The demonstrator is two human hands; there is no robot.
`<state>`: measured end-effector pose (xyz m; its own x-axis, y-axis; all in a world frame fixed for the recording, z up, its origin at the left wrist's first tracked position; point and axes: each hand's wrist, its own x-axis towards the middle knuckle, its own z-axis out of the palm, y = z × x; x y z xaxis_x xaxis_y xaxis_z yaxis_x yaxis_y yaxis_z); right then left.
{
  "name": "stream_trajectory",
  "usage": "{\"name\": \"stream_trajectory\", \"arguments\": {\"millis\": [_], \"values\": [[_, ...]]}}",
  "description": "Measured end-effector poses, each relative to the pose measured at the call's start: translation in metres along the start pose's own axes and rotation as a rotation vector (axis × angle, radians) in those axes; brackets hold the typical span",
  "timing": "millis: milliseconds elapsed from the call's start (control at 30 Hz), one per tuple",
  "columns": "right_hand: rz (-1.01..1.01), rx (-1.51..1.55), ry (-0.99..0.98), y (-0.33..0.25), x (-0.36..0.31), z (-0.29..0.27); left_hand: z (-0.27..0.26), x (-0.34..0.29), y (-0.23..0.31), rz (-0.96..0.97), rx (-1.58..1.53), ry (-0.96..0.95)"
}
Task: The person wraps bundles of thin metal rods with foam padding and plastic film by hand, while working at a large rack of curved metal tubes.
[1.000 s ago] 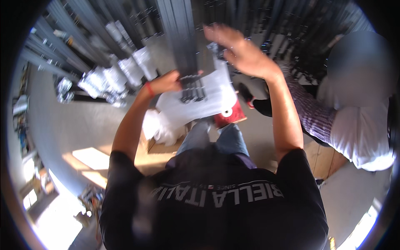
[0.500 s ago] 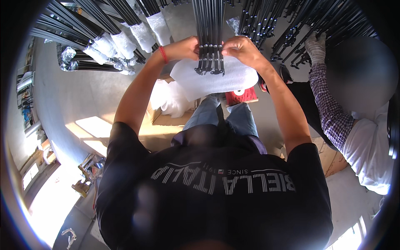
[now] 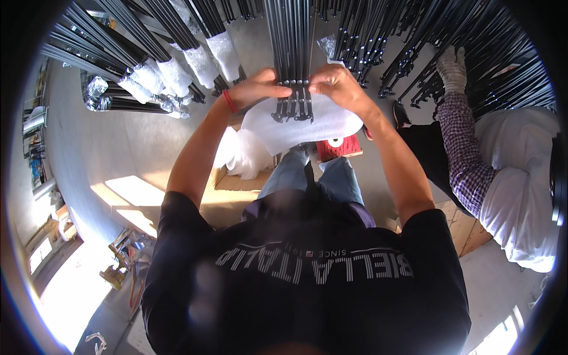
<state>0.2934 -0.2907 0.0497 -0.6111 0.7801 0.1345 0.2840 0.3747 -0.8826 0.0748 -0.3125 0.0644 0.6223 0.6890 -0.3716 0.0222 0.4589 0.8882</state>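
A bundle of several slim black metal rods (image 3: 288, 47) comes toward me from the far side, their hooked end fittings nearest my body. My left hand (image 3: 258, 89) closes on the bundle's left side, its thumb laid across the rods. From the right, my right hand (image 3: 338, 87) grips the same bundle, thumb pressed near the joints. Most of the fingers on both hands are hidden beneath or behind the rods. Under the rod ends spreads a white foam sheet (image 3: 266, 133), above my knees.
Rod bundles with white-wrapped ends (image 3: 225, 52) stand at the far left. Unwrapped black rods (image 3: 370, 44) crowd the far right. Beside me, a person's gloved hand (image 3: 453, 70) touches rods. Crumpled white foam (image 3: 247, 157) lies in a cardboard box, and a red object (image 3: 340, 148) sits beyond my knees.
The rod ends have come slightly nearer to me and left, with both hands still on them. My left thumb now lies over the rods. The person at right has shifted.
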Motion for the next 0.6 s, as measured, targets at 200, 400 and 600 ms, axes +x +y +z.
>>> {"name": "stream_trajectory", "arguments": {"millis": [200,400,600], "values": [[0.085,0.059,0.070,-0.011,-0.012,0.005,0.000,-0.003,0.001,0.128,0.285,-0.161],[0.302,0.307,0.007,-0.014,-0.017,0.008,0.003,-0.012,0.017,-0.055,0.630,-0.014],[0.330,0.514,0.045,0.006,-0.023,0.017,0.014,-0.019,0.002,0.179,0.577,0.250]]}}
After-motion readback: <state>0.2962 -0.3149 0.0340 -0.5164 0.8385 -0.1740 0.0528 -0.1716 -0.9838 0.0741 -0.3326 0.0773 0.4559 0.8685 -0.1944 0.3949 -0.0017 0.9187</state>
